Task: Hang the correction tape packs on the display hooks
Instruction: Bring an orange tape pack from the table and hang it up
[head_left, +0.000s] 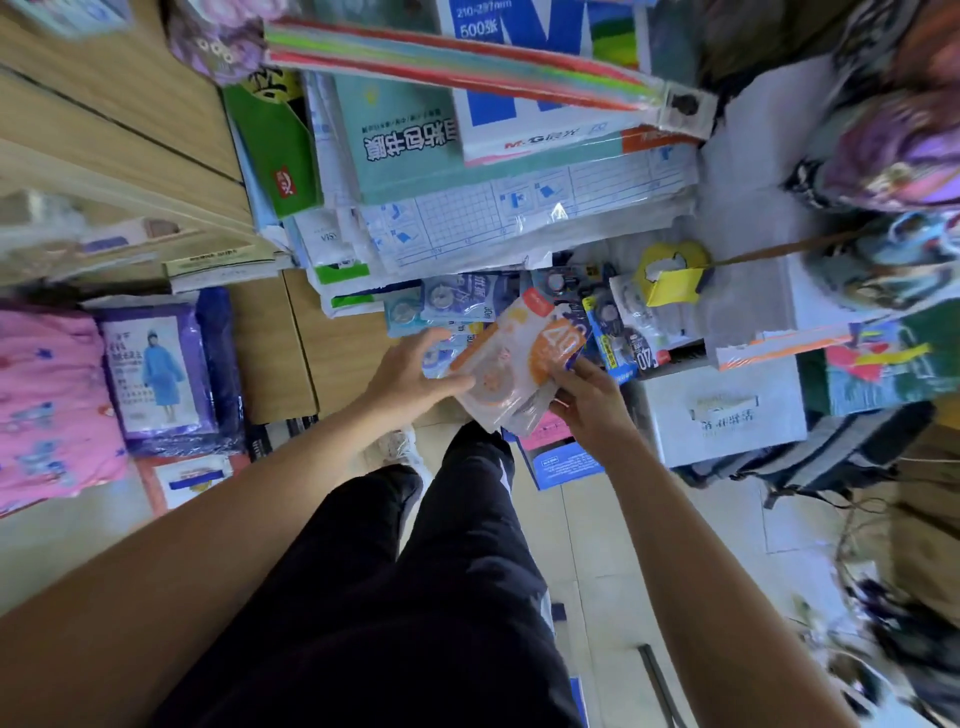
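Left hand (410, 371) pinched the orange packs (514, 358) at the left edge, thumb on top, right hand (592, 402) curled round their right side, blue packs (467, 299) lay farther.

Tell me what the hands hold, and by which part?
Orange correction tape packs: left hand pinches their left edge, right hand grips their lower right edge.
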